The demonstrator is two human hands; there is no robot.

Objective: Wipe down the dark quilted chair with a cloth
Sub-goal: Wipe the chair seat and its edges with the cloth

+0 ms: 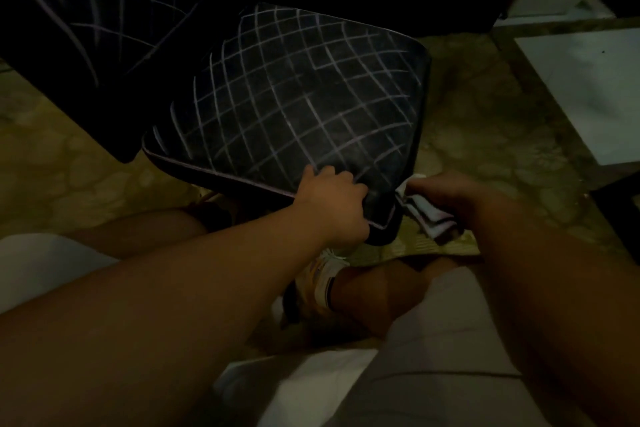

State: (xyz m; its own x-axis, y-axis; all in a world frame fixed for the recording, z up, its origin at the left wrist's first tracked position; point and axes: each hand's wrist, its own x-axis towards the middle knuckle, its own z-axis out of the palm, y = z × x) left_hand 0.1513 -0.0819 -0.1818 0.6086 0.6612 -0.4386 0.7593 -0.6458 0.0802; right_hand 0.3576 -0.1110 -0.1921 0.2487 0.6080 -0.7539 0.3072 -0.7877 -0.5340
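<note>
The dark quilted chair seat (298, 97) with pale diamond stitching fills the middle of the view, and its quilted backrest (86, 10) rises at the upper left. My left hand (332, 201) grips the seat's near corner, fingers curled over the edge. My right hand (450, 194) holds a folded pale cloth (429, 218) against the side of that same corner, just below the seat's right edge. The room is dim.
A patterned tan floor (485, 114) surrounds the chair. White furniture (588, 90) stands at the right, and a dark object sits above the seat. My bent legs in light shorts and a sneaker (322, 277) lie below the hands.
</note>
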